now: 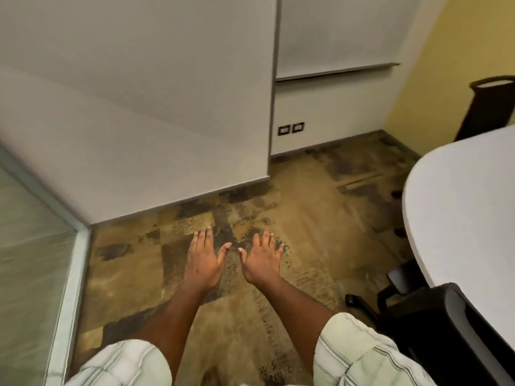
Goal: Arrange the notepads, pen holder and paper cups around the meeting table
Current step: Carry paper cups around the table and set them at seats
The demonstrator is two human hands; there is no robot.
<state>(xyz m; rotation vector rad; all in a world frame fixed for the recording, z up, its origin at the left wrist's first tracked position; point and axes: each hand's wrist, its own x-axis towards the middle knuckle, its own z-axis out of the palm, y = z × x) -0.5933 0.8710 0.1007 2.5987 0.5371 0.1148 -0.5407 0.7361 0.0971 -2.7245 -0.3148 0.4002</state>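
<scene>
My left hand [203, 259] and my right hand [263, 259] are stretched out side by side over the floor, palms down, fingers straight and spread, holding nothing. The white meeting table [459, 213] curves in at the right edge of the head view, well to the right of both hands; the part of its top that shows is bare. No notepads, pen holder or paper cups are in view.
A black office chair [446, 330] stands at the lower right against the table, and another black chair back [490, 107] shows at the far right. A white wall with sockets [291, 129] lies ahead, a glass partition [30, 260] at the left. Mottled brown floor [306, 218] lies between.
</scene>
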